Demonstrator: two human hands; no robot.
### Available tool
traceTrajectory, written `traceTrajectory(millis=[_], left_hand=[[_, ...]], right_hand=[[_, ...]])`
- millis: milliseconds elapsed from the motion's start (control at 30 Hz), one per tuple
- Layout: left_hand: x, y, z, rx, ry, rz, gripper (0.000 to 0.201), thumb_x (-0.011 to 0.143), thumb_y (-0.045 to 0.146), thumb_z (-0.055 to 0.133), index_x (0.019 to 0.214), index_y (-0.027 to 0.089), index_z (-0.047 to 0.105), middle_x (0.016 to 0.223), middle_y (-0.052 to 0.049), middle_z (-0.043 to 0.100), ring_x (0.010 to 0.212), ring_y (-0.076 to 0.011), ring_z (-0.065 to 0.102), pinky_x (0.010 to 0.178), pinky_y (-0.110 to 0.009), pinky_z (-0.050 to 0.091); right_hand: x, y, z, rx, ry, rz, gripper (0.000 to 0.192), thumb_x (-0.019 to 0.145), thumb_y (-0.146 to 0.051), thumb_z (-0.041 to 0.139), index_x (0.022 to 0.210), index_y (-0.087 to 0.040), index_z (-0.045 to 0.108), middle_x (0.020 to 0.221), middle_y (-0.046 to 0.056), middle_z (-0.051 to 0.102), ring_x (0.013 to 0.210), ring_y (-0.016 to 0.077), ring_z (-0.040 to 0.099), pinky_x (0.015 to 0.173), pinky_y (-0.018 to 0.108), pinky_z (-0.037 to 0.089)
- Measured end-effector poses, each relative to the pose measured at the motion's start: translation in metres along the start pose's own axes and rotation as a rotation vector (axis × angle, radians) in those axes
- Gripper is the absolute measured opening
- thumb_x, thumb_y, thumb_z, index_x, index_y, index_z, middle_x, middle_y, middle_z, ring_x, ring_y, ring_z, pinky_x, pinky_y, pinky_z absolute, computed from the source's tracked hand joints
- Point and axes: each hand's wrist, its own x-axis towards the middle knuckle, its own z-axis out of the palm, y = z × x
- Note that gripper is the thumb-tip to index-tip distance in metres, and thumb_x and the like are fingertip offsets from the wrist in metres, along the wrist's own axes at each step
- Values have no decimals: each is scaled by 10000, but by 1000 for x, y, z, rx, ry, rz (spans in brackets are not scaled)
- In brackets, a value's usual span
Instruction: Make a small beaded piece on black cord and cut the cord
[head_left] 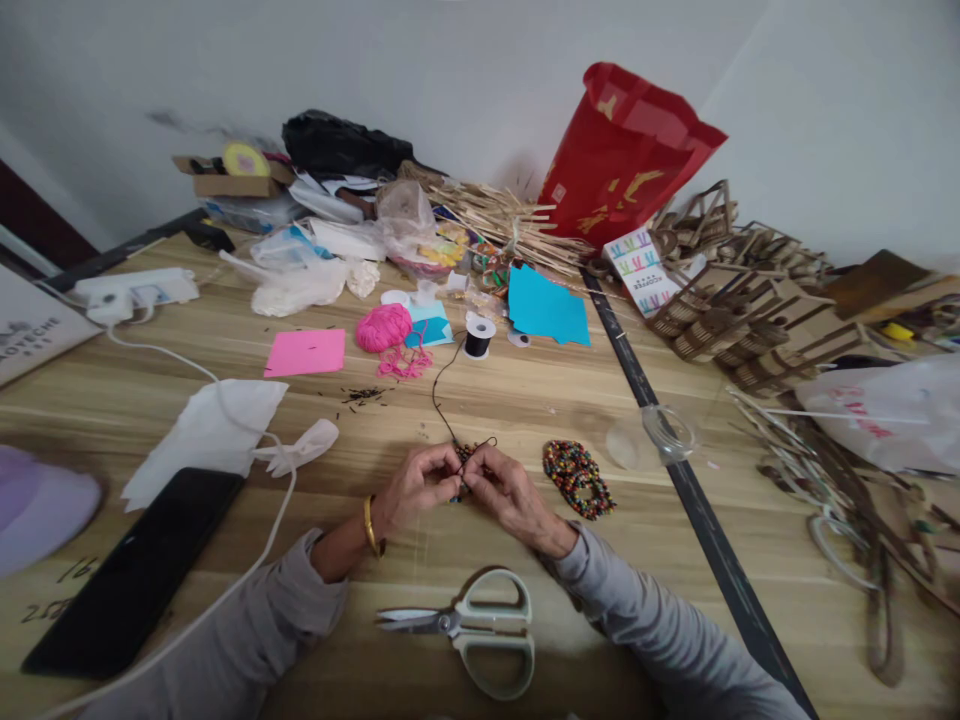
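Note:
My left hand and my right hand meet at the table's middle, each pinching a black cord. From my fingers the cord runs up to a white spool wound with black. Partly hidden behind my fingertips lies a small bunch of dark beads. To the right of my right hand rests a coiled pile of multicoloured bead strings. Scissors with pale green handles lie below my hands, blades pointing left. A small scatter of short black bits sits up and left of my left hand.
A black phone and white cable lie at left. Pink yarn, pink paper and blue sheets are farther back. A clear round container stands right; a red bag and wooden baskets line the back.

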Motion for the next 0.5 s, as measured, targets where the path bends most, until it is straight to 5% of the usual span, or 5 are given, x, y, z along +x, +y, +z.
traceTrajectory(millis=[500], left_hand=[[4, 1, -1, -305, 18, -163, 224, 691, 315, 699, 759, 128, 597, 718, -6, 578, 692, -132, 514, 659, -240, 405]], right_hand=[[3, -6, 1, 397, 80, 161, 357, 823, -504, 567, 784, -161, 478, 666, -23, 442, 575, 87, 433, 532, 204, 414]])
